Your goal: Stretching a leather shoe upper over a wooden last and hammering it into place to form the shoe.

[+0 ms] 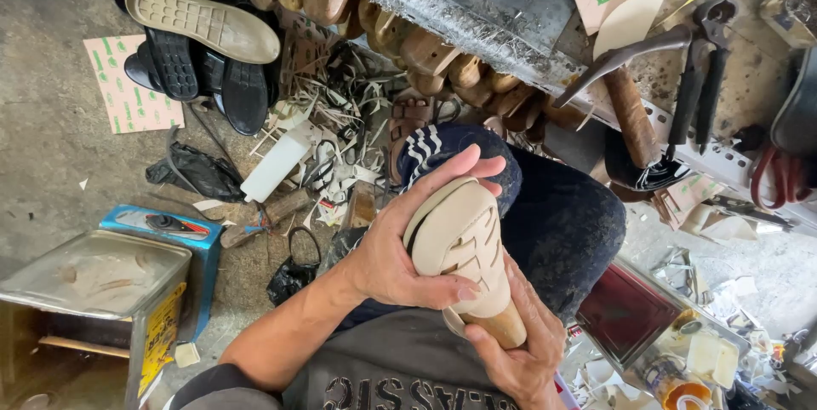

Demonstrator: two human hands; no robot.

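A beige shoe upper (pixel 459 235) with cut-out slits is stretched over a wooden last (pixel 502 325), above my lap. My left hand (pixel 396 244) wraps around its left side, thumb across the lower part, fingers curled over the toe end. Under the heel end, my right hand (pixel 519 350) cups the wooden last from below. Both hands grip the same shoe. My dark-trousered knee (pixel 562 223) lies just behind it.
A workbench (pixel 511 1) with a hammer (pixel 625 91) and pincers (pixel 702 69) stands ahead. Wooden lasts (pixel 425 52) line its edge. Shoe soles (pixel 200 22) and scraps litter the floor at left. A metal tin (pixel 94 291) sits at lower left, a dark red tray (pixel 630 312) at right.
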